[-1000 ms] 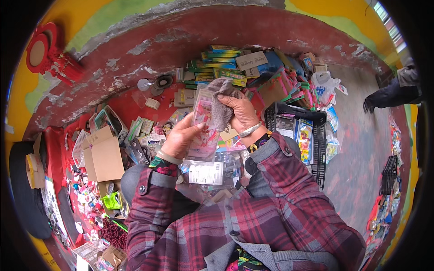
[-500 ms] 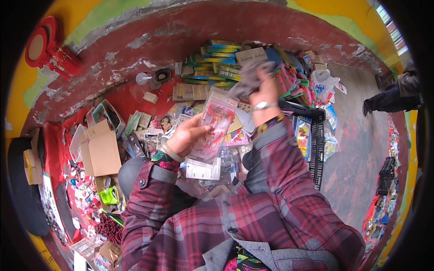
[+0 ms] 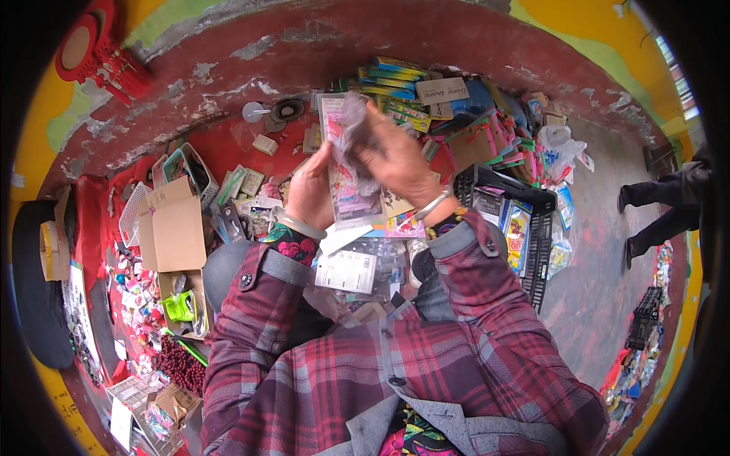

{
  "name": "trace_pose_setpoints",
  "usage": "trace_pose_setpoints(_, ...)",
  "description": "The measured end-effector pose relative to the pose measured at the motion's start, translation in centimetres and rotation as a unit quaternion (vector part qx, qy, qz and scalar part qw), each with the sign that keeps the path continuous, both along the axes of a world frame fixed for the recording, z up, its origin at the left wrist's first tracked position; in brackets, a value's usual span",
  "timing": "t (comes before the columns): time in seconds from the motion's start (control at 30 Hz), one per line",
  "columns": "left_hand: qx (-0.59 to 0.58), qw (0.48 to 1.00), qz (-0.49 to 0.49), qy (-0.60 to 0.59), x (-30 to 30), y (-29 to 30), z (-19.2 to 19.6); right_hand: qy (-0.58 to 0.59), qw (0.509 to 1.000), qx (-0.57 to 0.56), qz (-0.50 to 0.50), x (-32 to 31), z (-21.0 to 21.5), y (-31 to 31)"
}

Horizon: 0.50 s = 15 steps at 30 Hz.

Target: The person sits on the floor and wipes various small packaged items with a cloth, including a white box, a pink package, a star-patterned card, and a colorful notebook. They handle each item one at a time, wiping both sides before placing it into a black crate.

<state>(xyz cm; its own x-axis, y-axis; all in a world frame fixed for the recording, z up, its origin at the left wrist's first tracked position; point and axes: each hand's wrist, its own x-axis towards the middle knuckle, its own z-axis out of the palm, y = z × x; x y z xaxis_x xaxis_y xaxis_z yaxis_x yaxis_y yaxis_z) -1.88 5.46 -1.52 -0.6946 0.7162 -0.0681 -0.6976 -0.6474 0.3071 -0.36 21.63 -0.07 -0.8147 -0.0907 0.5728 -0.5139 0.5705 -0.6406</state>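
Peeling wall (image 3: 426, 38), left grip (image 3: 308, 194) pinching pink packet (image 3: 357, 207) (left edge), right grip (image 3: 404, 163) clutching cloth (image 3: 355, 125)

The left hand (image 3: 310, 196) is holding the packet (image 3: 356, 209); the right hand (image 3: 401, 169) is holding the cloth (image 3: 354, 137) over it. The cardboard box (image 3: 179, 234) is standing left, the basket (image 3: 202, 181) sitting behind it. The crate (image 3: 539, 254) is standing right, packages (image 3: 518, 228) lying inside. Stacked boxes (image 3: 394, 78) are lying before the wall (image 3: 319, 57).
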Motion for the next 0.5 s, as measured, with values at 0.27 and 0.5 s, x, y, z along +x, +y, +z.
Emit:
trace_pose_setpoints(0.27,-0.103,0.985,0.138,0.018,-0.7,-1.8,1.7,-0.029,0.978,0.168,0.123,2.2,-1.7,-3.7)
trace_pose_setpoints(0.5,-0.124,0.987,0.099,0.031,-0.7,-2.3,1.4,-0.028,0.975,0.191,0.106,3.3,-1.1,-4.9)
